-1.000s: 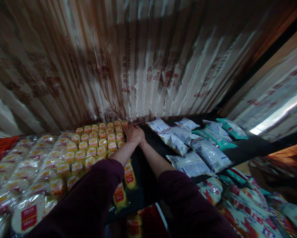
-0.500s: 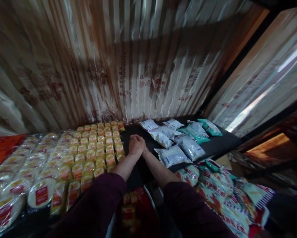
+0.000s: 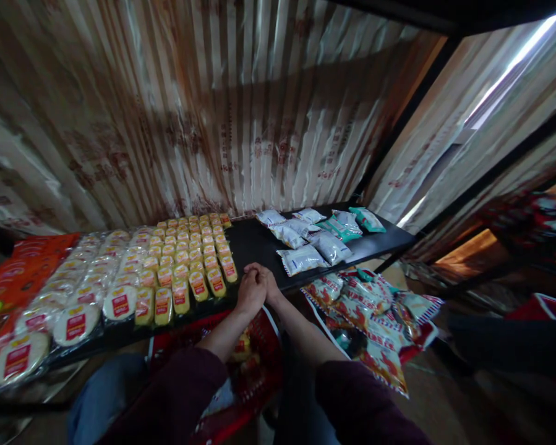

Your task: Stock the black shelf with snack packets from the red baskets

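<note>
- Two hands, the left hand (image 3: 250, 296) and the right hand (image 3: 268, 283), have their fingers clasped together, pinching nothing, at the front edge of the black table (image 3: 259, 244).
- The yellow packets (image 3: 198, 272) lie just to the left in rows, long axis pointing to the curtain (image 3: 240, 123).
- I judge this a pause; touching a packet needs the hands parted first.

Left hand (image 3: 248, 296) against right hand (image 3: 268, 284)

No legible text. Red labels on round packets (image 3: 76, 326) and yellow packets (image 3: 198, 285): print too small to read. Red characters on wall sheeting (image 3: 259, 148): blurred, unreadable.
</note>
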Demonstrator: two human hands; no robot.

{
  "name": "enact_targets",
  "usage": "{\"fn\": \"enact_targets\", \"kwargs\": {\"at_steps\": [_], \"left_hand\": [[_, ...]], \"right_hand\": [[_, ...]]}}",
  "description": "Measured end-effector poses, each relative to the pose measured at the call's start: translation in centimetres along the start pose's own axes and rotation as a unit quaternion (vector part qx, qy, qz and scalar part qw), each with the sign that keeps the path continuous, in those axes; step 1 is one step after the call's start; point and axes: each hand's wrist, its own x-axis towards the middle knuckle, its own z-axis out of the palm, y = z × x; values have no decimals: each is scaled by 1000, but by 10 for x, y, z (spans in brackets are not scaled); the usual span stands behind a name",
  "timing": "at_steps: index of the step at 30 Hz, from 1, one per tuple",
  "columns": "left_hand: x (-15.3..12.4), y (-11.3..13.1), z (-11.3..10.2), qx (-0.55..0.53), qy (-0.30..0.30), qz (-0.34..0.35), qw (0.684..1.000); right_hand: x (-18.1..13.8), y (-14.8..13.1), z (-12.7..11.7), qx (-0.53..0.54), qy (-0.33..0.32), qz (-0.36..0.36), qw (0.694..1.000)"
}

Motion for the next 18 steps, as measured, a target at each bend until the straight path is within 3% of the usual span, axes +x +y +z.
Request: {"fn": "enact_targets", "kwargs": {"at_steps": [2,5,9,12,14,18], "left_hand": [[-25,-1,-10,8,4,-15,1000],[-62,-11,-22,-2,3,14,1000],[-99,-48,-24,-49,-54,32,997],[-114,-90,-17,-133,-126,-107,977],[-123,-120,-13,-145,-136,-174,964],[-139,-168,-8,-170,-116,-260,943]], "right_hand": [[-22,-10,3,6,-9,-4,1000],[-60,-16,11,-14,5,-38,999],[-112,0,33,-88,40,-37,995],[-142,22,59,-166,-69,75,981],[-152,35,76,-202,-161,173,950],[-159,55,100,-218,-208,246,921]]}}
